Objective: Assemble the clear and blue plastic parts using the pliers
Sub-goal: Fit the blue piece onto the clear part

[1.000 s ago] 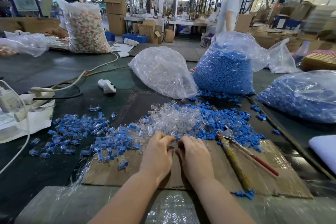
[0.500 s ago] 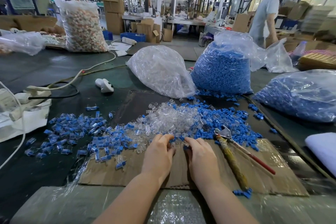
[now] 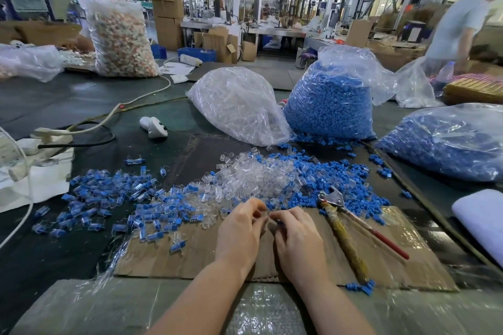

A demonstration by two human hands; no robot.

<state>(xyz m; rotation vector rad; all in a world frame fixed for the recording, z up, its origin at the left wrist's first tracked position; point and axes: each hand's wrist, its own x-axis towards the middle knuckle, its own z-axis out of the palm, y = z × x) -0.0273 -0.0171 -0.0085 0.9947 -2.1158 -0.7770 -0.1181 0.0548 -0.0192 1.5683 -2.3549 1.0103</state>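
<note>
Low in the centre of the frame, the left hand (image 3: 241, 228) and the right hand (image 3: 298, 234) meet fingertip to fingertip over the cardboard sheet (image 3: 402, 261), each with fingers curled in a pinch: the left looks clamped on a small clear part (image 3: 261, 215), the right on a sliver of blue part (image 3: 280, 222), though both pieces are mostly hidden by the fingers. Just right of the hands, the pliers (image 3: 333, 200) lie untouched on the cardboard, head toward the piles, one handle wrapped yellowish, the other red. Just above the hands sits the loose clear pile (image 3: 258, 177), with the loose blue pile (image 3: 340, 171) to its right, and the joined pieces (image 3: 109, 193) spread across the left of the frame. Higher up stand the clear bag (image 3: 239, 106) and the blue bag (image 3: 332, 106), with another blue bag (image 3: 446, 141) at the right edge. The risk from here, as I judge it: these parts are tiny and slick, so a crooked mating could pop one out of the pinch into the heaps, and reaching for the pliers one-handed could let the pair slip apart before it is squeezed home. As for writing, no brand, label or lettering can be read anywhere; the boxes at the back are too blurred.
</note>
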